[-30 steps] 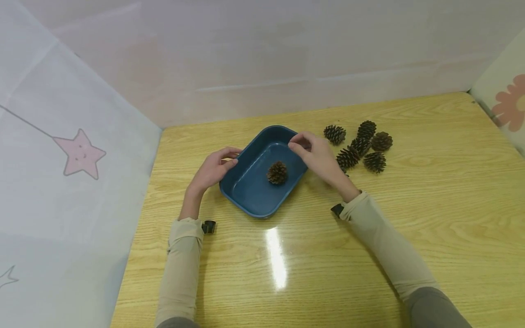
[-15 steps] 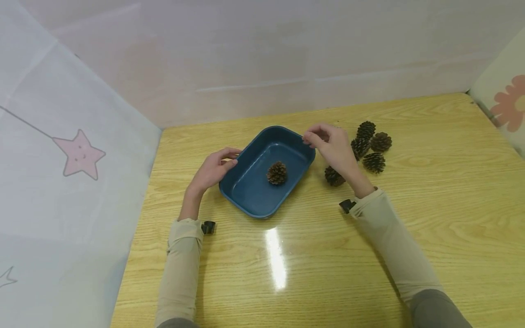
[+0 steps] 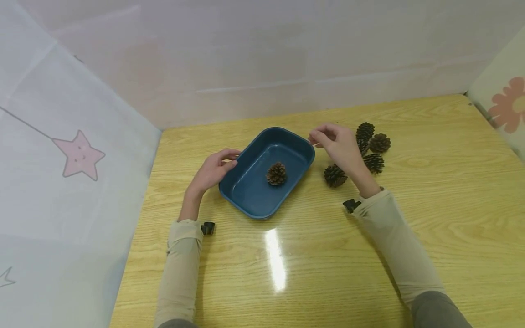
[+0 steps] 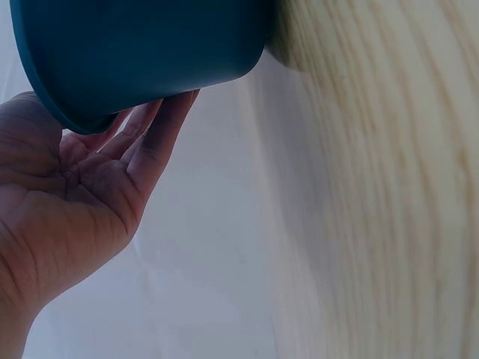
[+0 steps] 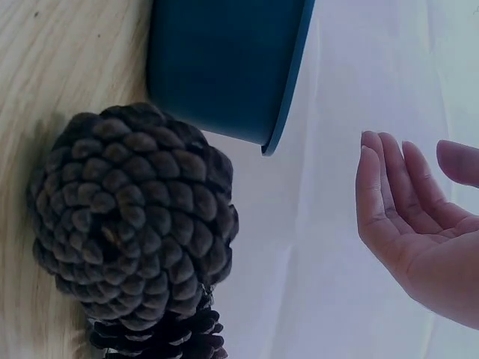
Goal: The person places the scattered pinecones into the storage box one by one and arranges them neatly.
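A deep blue rectangular tub (image 3: 254,196) with rounded corners sits at a slant on the table. One brown pine cone (image 3: 276,174) lies inside it. At the tub's left side, my left hand (image 3: 211,171) holds the rim, the thumb over the edge and the fingers against the outer wall, as the left wrist view shows. My right hand (image 3: 338,146) is raised just beyond the tub's right corner, fingers loosely bent and nothing in them. Below that hand, a dark pine cone (image 5: 135,217) fills much of the right wrist view, close to the tub's outer wall (image 5: 224,67).
Several more pine cones, among them a brown one (image 3: 380,143) and a dark one (image 3: 365,131), cluster right of my right hand, partly hidden by it. The wooden table (image 3: 443,191) meets a pale fabric wall (image 3: 262,59) at the back and another on the left.
My right hand has moved right, from over the tub's inside to just outside its corner. The left hand, the tub and the pine cone in it stay put.
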The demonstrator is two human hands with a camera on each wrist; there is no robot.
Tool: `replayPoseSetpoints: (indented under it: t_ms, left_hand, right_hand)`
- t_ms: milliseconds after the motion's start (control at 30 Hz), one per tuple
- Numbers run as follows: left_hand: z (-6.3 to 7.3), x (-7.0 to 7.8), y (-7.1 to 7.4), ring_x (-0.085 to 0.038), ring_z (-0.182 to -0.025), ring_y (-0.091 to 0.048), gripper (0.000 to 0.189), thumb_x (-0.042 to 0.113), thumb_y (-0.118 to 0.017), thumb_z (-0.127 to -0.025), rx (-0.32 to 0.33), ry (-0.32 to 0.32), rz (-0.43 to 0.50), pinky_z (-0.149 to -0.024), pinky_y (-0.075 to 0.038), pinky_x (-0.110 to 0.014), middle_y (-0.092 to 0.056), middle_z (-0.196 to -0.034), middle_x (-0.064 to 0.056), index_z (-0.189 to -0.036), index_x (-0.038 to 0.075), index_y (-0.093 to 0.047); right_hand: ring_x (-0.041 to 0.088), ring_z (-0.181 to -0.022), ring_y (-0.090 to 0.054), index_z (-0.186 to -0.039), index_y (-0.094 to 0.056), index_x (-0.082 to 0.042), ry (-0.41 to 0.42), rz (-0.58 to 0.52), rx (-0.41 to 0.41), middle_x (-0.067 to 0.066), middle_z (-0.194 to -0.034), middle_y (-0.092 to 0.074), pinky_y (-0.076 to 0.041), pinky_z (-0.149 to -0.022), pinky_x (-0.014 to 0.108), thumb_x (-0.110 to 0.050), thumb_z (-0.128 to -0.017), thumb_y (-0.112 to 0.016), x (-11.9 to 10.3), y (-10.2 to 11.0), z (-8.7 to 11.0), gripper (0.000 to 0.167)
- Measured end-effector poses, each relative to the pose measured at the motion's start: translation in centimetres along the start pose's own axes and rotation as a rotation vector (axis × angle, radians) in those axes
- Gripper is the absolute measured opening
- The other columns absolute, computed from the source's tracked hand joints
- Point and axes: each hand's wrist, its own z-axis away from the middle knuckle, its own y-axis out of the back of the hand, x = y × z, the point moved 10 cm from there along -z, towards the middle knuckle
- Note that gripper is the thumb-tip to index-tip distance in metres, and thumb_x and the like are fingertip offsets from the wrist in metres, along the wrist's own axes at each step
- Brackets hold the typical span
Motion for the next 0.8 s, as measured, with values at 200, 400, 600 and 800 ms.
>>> replayPoseSetpoints:
  t_ms: [200,400,600,800]
  left_hand:
    - [0.0,-0.1,0.0,-0.033,-0.131,-0.054,0.035,0.010,-0.054,-0.108,-0.001,-0.004,0.001,-0.112,-0.043,-0.050,-0.059,-0.140,-0.018,-0.143,0.003,-0.059]
    - [-0.1,-0.2,0.0,-0.032,-0.130,-0.054,0.035,0.010,-0.054,-0.109,0.001,-0.002,-0.001,-0.112,-0.044,-0.050,-0.060,-0.140,-0.017,-0.142,0.003,-0.060]
    - [0.0,-0.1,0.0,-0.033,-0.130,-0.054,0.035,0.011,-0.054,-0.109,0.000,-0.010,-0.004,-0.111,-0.044,-0.051,-0.060,-0.140,-0.018,-0.143,0.003,-0.059]
    - [-0.1,-0.2,0.0,-0.034,-0.131,-0.054,0.036,0.011,-0.054,-0.109,-0.003,-0.003,-0.010,-0.112,-0.043,-0.051,-0.059,-0.141,-0.019,-0.143,0.002,-0.058]
  right_hand:
    - [0.022,-0.095,-0.072,-0.113,-0.073,0.003,0.019,0.004,0.002,0.022,-0.106,-0.074,-0.060,-0.087,0.031,-0.024,-0.107,-0.062,-0.4,0.4,0.2,0.030]
    - [0.025,-0.096,-0.072,-0.112,-0.073,0.004,0.016,-0.007,0.007,0.020,-0.105,-0.074,-0.060,-0.086,0.029,-0.023,-0.107,-0.062,-0.5,0.7,0.2,0.029]
    - [0.019,-0.094,-0.072,-0.114,-0.072,0.004,0.014,-0.001,0.002,0.022,-0.106,-0.074,-0.059,-0.083,0.024,-0.021,-0.107,-0.062,-0.6,0.9,0.3,0.029]
    - [0.014,-0.091,-0.071,-0.113,-0.072,0.004,0.017,0.004,0.000,0.022,-0.106,-0.073,-0.059,-0.084,0.025,-0.021,-0.107,-0.062,-0.6,1.2,0.5,0.028]
